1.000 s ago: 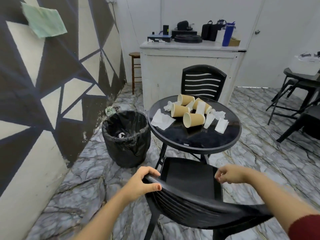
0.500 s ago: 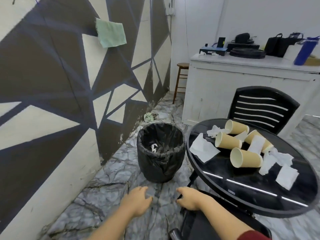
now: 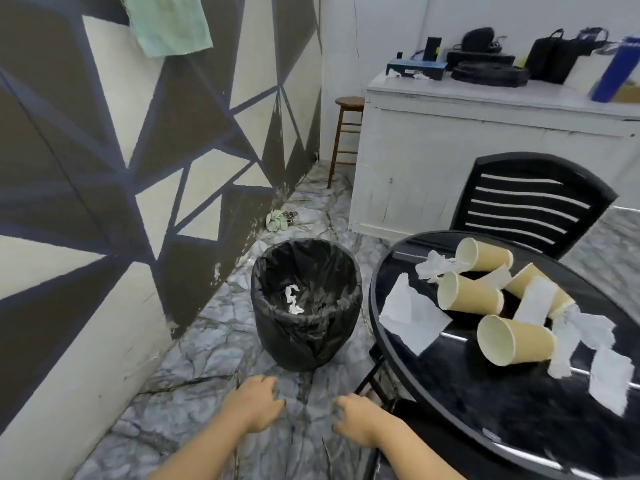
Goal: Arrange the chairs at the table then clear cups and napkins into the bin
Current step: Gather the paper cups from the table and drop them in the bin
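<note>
Head view: both hands empty w/ fingers loosely spread, left hand (image 3: pixel 254 403) and right hand (image 3: pixel 360 422) low over floor; cups (image 3: pixel 471 297) & napkins (image 3: pixel 412 315) lie on counter (image 3: pixel 485 420) fwd-right, nearer right hand; bin (image 3: pixel 306 299) straight ahead.

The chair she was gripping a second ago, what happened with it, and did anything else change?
Both hands let go of the chair back. The left hand and right hand now hang empty over the floor, and the view has turned left toward the bin. The cups and napkins lie on the table as before.
</note>
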Demonstrator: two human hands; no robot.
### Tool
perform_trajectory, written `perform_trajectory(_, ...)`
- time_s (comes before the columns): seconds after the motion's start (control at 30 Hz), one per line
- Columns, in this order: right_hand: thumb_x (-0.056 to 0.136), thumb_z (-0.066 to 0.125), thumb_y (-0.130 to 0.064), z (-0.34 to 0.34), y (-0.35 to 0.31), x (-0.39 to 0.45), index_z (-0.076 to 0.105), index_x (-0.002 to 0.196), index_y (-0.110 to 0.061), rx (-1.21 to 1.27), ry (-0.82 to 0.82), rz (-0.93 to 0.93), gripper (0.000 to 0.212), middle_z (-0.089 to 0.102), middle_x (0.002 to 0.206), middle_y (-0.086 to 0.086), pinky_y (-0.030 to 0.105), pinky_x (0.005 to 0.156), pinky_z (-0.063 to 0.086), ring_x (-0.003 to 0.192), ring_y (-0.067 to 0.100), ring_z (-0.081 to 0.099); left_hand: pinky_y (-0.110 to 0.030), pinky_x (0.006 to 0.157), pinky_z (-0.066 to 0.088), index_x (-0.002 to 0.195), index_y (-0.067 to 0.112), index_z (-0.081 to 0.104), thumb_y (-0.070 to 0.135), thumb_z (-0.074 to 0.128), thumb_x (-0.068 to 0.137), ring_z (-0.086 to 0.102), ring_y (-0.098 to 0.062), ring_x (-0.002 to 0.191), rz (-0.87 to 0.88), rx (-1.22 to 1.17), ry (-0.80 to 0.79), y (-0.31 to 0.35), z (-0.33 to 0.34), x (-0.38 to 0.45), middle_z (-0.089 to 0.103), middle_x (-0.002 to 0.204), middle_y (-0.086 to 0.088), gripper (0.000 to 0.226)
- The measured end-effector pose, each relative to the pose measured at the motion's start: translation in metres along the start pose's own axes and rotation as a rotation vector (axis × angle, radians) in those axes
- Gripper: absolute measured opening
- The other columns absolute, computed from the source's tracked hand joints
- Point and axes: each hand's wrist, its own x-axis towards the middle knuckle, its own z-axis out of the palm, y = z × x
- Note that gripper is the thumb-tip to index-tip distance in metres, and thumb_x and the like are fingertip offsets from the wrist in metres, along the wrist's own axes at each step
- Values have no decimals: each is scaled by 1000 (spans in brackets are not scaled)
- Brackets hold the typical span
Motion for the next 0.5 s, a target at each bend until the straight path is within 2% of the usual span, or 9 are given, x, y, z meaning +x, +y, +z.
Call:
perform_trajectory(0.2, 89, 44, -37, -23, -2, 40, 32, 141, -18, 197, 38, 129, 57, 34, 146, 12, 44, 110, 30, 134, 31, 33, -39, 113, 27, 145, 19, 25, 44, 37, 89, 28, -22, 139, 117, 145, -105, -5, -39, 80, 29, 152, -4, 63)
perform_trajectory(0.4, 91, 46, -34, -57, -14, 65, 38, 135, -16, 318, 113, 205, 49, 41, 139, 13, 40, 105, 34, 128, 32, 37, -40, 114, 24, 144, 21, 25, 40, 36, 91, 25, -20, 140, 286, 245, -96, 7, -82, 134, 26, 153, -1, 58)
perform_trajectory(0.5, 92, 45, -30, -79, -22, 71, 32, 141, -19, 362, 196, 209, 52, 36, 145, 10, 42, 109, 31, 134, 30, 32, -41, 113, 24, 144, 22, 26, 38, 38, 91, 25, -18, 140, 367, 278, -72, 19, -104, 156, 27, 153, 0, 57)
